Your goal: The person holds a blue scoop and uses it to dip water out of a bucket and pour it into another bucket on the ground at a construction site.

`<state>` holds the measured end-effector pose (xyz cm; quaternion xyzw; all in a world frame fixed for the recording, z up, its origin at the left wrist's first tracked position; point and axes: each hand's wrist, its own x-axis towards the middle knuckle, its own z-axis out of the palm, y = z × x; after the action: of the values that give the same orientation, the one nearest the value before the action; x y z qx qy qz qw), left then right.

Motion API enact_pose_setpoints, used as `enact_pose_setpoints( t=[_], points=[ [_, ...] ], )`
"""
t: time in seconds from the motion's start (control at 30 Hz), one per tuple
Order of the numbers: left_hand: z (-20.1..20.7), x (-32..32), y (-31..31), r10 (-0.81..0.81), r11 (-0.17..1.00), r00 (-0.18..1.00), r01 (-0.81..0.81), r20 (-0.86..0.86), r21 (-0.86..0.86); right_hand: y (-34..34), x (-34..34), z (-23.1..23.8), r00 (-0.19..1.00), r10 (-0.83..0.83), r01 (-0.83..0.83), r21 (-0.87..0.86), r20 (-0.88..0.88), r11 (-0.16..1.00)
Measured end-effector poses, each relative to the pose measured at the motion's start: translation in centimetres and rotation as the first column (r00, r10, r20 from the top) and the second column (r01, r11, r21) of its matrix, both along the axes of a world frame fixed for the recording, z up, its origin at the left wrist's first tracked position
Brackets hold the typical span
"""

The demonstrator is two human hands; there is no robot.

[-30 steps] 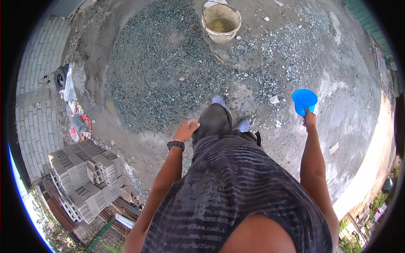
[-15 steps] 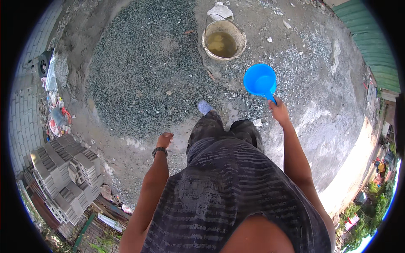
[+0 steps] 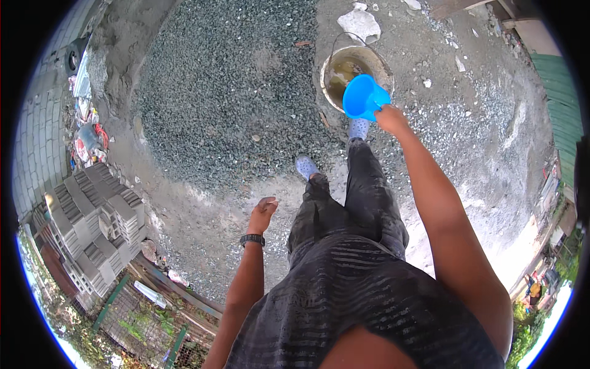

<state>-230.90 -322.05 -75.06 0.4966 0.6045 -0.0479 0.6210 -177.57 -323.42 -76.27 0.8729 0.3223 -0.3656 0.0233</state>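
My right hand (image 3: 391, 119) is closed around the handle of a blue plastic water dipper (image 3: 364, 98). The dipper is tilted, its mouth turned to the left, and overlaps the near rim of a pale, dirty bucket (image 3: 389, 72); whether they touch I cannot tell. Murky brownish water (image 3: 345, 72) shows inside the bucket, and its thin wire handle arches over the far side. My left hand (image 3: 263, 212), with a dark watch on the wrist, hangs over bare ground at my left side. Its fingers are loosely curled, and nothing shows in them.
Dark gravel (image 3: 221, 92) spreads ahead and to the left. A white rock (image 3: 361, 26) lies just beyond the bucket. Grey hollow blocks (image 3: 95, 224) are stacked at the left, near a wire-mesh fence (image 3: 126, 313). My feet wear pale clogs (image 3: 305, 166), the right one close to the bucket.
I have stepped forward, my right foot now close to the bucket. The dipper has gone from beside the bucket to over its near rim and tipped leftward. My left hand stays low.
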Motion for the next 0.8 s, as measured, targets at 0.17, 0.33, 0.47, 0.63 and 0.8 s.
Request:
enact_pose_setpoints(
  t=[0.17,0.33,0.47,0.63,0.8],
  points=[
    [2.1,-5.7,-7.1,0.212,0.932,0.878,-0.314,-0.430,-0.182,5.6,5.5,-12.0,0.987,0.129,-0.152,-0.300,-0.095,0.942],
    [6.2,-2.2,-11.3,0.357,0.817,0.748,-0.540,-0.560,-0.201,11.7,6.9,-19.8,0.969,0.172,-0.222,-0.329,-0.176,0.918],
    [5.1,6.9,-10.3,0.150,0.962,0.905,-0.227,-0.398,-0.154,13.3,7.8,-25.5,0.945,0.221,-0.283,-0.270,-0.239,0.920],
    [8.9,22.0,0.5,-0.048,0.998,0.971,0.058,-0.233,0.035,12.1,8.9,-27.3,0.970,0.182,-0.199,-0.098,-0.159,0.975],
    [11.2,20.1,1.8,0.089,0.985,0.988,-0.069,-0.127,0.158,7.9,12.6,-23.4,0.942,0.199,-0.165,0.144,-0.272,0.976]
  ],
)
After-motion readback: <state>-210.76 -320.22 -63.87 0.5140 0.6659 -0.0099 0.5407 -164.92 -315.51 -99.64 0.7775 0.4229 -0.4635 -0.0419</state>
